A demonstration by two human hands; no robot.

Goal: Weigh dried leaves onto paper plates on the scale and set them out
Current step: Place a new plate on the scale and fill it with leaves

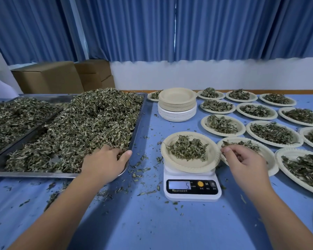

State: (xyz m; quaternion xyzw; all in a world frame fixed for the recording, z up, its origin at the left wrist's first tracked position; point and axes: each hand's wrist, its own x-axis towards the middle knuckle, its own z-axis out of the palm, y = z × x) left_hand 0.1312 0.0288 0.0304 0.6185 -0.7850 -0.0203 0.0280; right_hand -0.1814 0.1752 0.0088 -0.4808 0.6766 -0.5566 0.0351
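Task looks well along. Many filled plates [273, 132] are set out beyond and right of the right hand [242, 159]. One plate [190, 166] with a small heap sits on the scale [192, 188], between the hands; display reads 5.

Left hand [105, 159]: fingers curled into the leaves [90, 123] at the tray [140, 121] corner, thumb on the rim. Right hand: fingers curled in a pinch, seemingly on a few leaves, just beside the plate's rim.

Plenty left: tray heaped, tall stack [177, 105] of empties beyond the scale.

Bench [143, 222] blue, littered with leaf bits. Blue curtains [206, 27] and boxes [47, 78] far beyond the hands.
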